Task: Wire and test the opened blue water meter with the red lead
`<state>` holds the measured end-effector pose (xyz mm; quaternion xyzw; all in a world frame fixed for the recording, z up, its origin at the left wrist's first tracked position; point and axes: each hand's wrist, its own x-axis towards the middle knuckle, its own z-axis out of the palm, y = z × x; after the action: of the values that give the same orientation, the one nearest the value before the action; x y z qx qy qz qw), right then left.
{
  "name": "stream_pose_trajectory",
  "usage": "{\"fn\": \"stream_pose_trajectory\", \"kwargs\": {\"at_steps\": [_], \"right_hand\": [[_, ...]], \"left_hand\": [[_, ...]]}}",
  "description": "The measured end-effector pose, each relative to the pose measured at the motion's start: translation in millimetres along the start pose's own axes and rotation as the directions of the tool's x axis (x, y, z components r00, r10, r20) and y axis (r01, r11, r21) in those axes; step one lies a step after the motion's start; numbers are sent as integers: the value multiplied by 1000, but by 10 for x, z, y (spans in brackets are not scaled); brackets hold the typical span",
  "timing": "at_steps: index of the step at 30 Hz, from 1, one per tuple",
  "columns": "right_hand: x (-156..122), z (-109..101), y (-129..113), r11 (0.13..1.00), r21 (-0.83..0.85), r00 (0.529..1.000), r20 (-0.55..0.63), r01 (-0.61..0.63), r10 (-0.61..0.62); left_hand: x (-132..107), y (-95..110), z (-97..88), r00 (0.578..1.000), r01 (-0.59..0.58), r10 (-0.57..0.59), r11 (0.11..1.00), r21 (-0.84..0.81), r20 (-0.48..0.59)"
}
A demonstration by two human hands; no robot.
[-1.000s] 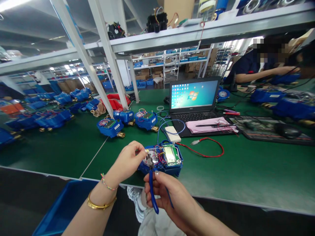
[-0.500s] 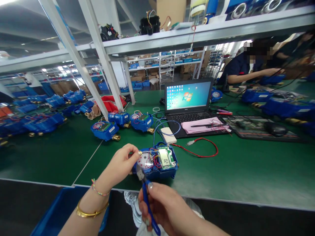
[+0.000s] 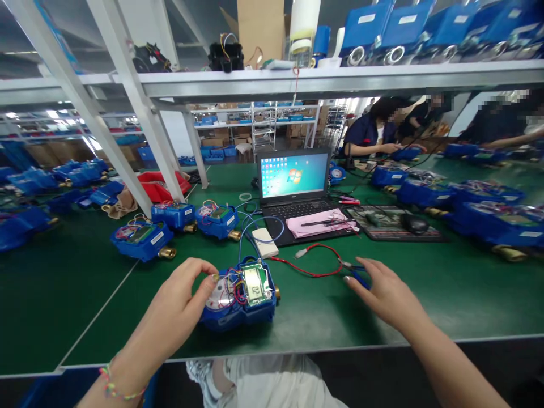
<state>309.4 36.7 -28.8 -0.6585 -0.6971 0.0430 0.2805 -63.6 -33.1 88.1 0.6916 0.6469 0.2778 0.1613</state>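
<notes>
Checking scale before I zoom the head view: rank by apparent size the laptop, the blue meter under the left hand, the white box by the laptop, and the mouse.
1. laptop
2. blue meter, though nearness to the camera enlarges it
3. white box and mouse look alike; unranked

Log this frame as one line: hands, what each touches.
left hand: fingers on blue meter, green bench | right hand: over blue-handled cutters beside red wire, grip unclear
</notes>
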Motion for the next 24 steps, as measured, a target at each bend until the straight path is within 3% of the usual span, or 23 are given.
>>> {"fn": "stream_pose_trajectory", "kwargs": {"at_steps": [3,7,12,18,24], "right_hand": [[182,92,13,998,-28,997,-44,64,-65],[443,248,-281,994,11,978,179,105,-105],[685,560,-500,994,-13,944,314,106,-97],[660,734,-499,998,-12,948,314,65,-58],[691,785,-449,987,158,972,234,-18,-20]], "left_hand": [[4,122,95,997,-61,63,997,-55,40],[-5,186,234,988,-118,128,988,-103,91],[-34,162,347,985,-37,52,995,-93,164],[-35,104,452,991,-95,101,993,-65,84],[-95,-68,479,989,-148,147,987,65,28]]}}
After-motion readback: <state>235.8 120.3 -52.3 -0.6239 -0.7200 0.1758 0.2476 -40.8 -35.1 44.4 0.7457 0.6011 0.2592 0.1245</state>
